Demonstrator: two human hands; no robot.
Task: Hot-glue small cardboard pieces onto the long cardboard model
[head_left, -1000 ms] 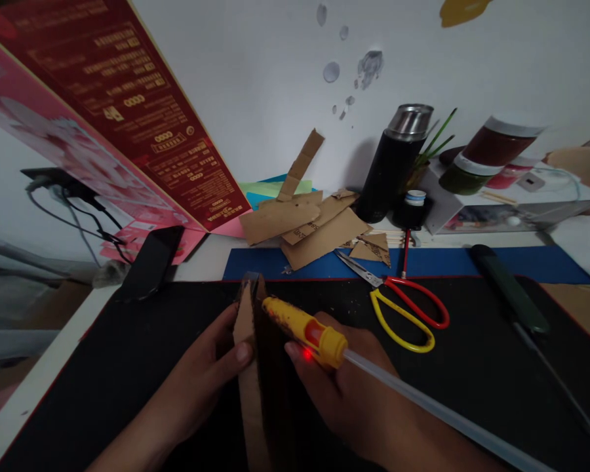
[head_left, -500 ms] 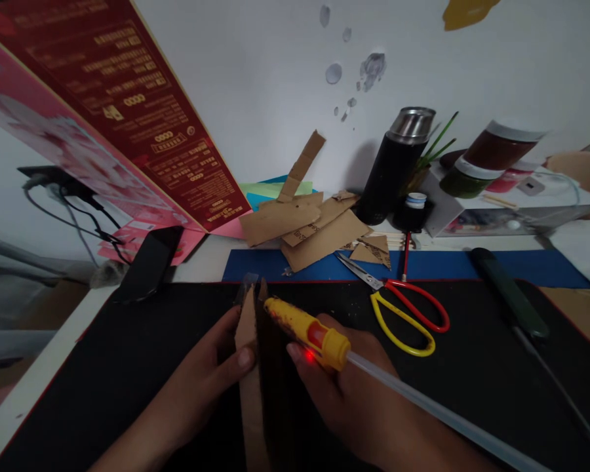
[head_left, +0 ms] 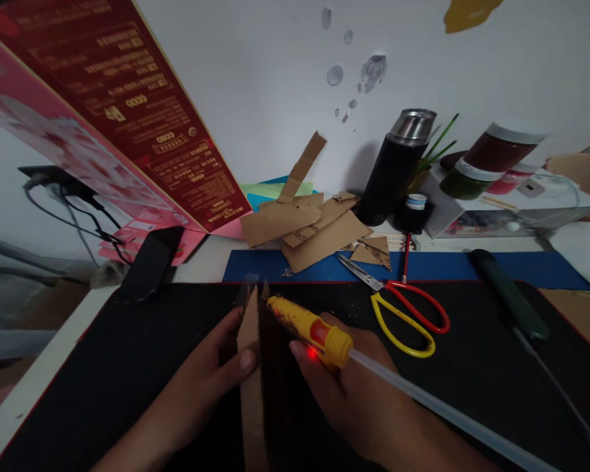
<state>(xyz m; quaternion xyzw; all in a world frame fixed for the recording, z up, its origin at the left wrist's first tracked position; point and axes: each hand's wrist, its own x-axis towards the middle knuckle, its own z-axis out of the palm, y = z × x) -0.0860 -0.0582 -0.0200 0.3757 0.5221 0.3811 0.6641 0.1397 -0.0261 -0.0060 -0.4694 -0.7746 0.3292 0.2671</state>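
My left hand (head_left: 221, 367) is closed on an upright, narrow cardboard piece (head_left: 250, 387), with the thumb pressed on its near face. A bit of clear plastic (head_left: 246, 288) shows at the cardboard's far end. In my right hand (head_left: 354, 387) is a yellow hot glue gun (head_left: 299, 321) with a small red light glowing on it. A long translucent glue stick (head_left: 432, 403) runs out of its back. The gun's nozzle points left at the cardboard's far edge; whether they touch, I cannot tell.
Scissors (head_left: 403, 308) with red and yellow handles lie right of the glue gun. Behind are cardboard scraps (head_left: 319, 229), a black thermos (head_left: 388, 170) and paint jars (head_left: 496, 154). A phone (head_left: 152, 262) rests at left; a dark green-handled tool (head_left: 514, 298) lies at right.
The glue gun and cardboard have shifted very slightly right in view. Both hands keep the same grip.
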